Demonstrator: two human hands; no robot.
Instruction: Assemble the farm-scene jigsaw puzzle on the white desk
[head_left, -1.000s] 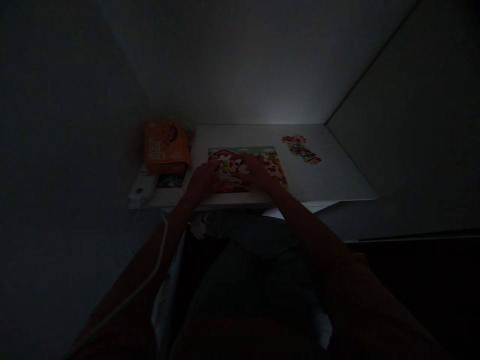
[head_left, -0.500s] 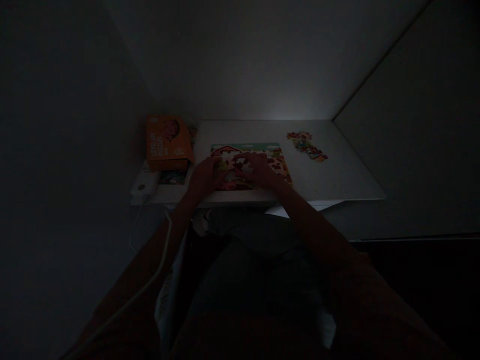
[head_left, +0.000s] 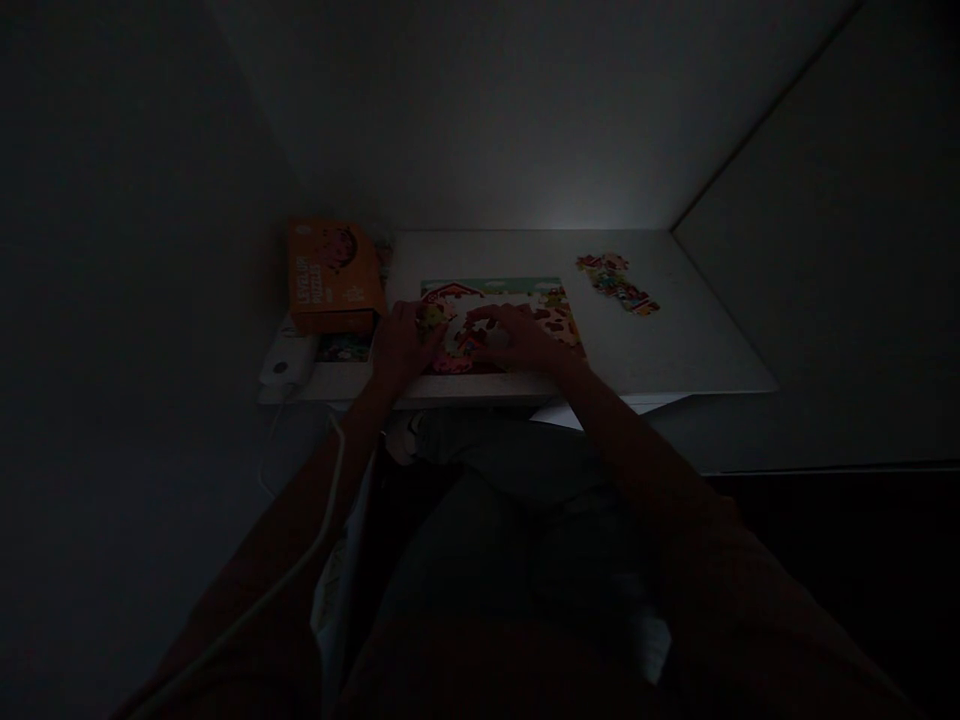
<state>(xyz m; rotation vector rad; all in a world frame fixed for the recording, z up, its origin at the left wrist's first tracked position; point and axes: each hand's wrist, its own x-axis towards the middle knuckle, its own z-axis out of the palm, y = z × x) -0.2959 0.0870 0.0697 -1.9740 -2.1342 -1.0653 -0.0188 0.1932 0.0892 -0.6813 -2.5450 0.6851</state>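
Observation:
The light is very dim. A jigsaw puzzle [head_left: 555,322] with a farm picture, cow patches and a red-roofed barn lies on the white table, with a pale gap in its middle. My left hand [head_left: 405,345] rests at the puzzle's left edge, its thumb and fingers apart beside a yellow-green part. My right hand [head_left: 521,340] is over the middle of the puzzle, fingers curled. A small puzzle piece [head_left: 469,342] with red on it shows at its thumb and fingertips; the grip is partly hidden.
Joined puzzle pieces [head_left: 619,285] lie at the table's right. An orange puzzle box [head_left: 334,275] stands at the left, above a dark printed sheet [head_left: 343,348]. A white device [head_left: 289,360] with a cable sits at the left corner. Walls bound the table [head_left: 675,350] behind.
My left hand has drawn back left from the puzzle's middle, uncovering more of it. My right hand stays over the middle, and a red-marked piece now shows by its thumb. The view has shifted slightly.

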